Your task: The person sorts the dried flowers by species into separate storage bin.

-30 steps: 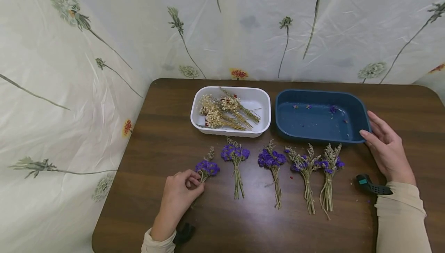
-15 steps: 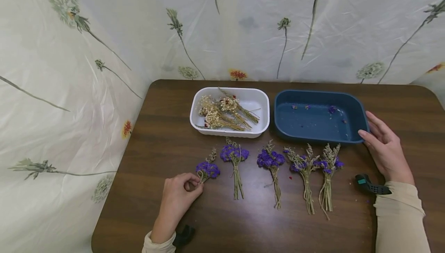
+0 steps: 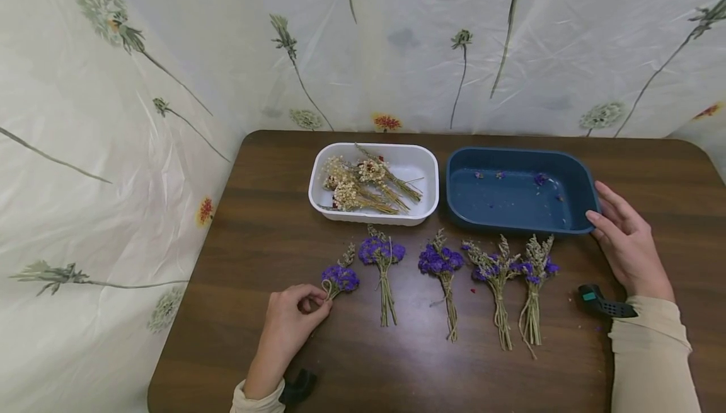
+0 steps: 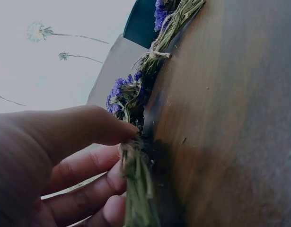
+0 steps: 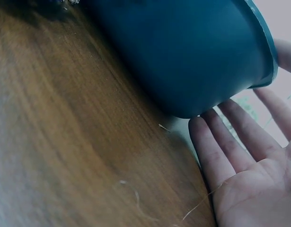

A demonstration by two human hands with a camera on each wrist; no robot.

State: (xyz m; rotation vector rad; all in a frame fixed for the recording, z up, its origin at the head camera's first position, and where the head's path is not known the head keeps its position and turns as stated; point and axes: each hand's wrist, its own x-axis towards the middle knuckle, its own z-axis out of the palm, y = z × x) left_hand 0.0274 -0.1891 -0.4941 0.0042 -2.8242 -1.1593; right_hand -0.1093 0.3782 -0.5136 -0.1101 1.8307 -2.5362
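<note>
My left hand (image 3: 292, 318) pinches the stems of a small dried bouquet (image 3: 340, 278) with purple flowers, just below its heads. In the left wrist view, twine (image 4: 131, 151) wraps the stems beside my thumb, and the palm covers part of them. Lined up to its right on the table are several similar bouquets, the nearest a purple-headed bouquet (image 3: 384, 252). My right hand (image 3: 632, 246) holds the right end of a blue plastic basin (image 3: 513, 222). Its thumb lies over the rim, and the other fingers extend along the outer wall, as the right wrist view shows.
A white basin (image 3: 374, 216) with several cream-flowered dried bouquets (image 3: 346, 192) stands beside the blue one. Loose purple petals (image 3: 540, 179) lie inside the blue basin. Small bits of debris dot the brown table (image 3: 227, 337), whose back edge meets a floral curtain (image 3: 340, 53).
My left hand has shifted slightly toward the near edge, and the bouquet it pinches has tilted a little to the right. My right hand stays on the blue basin.
</note>
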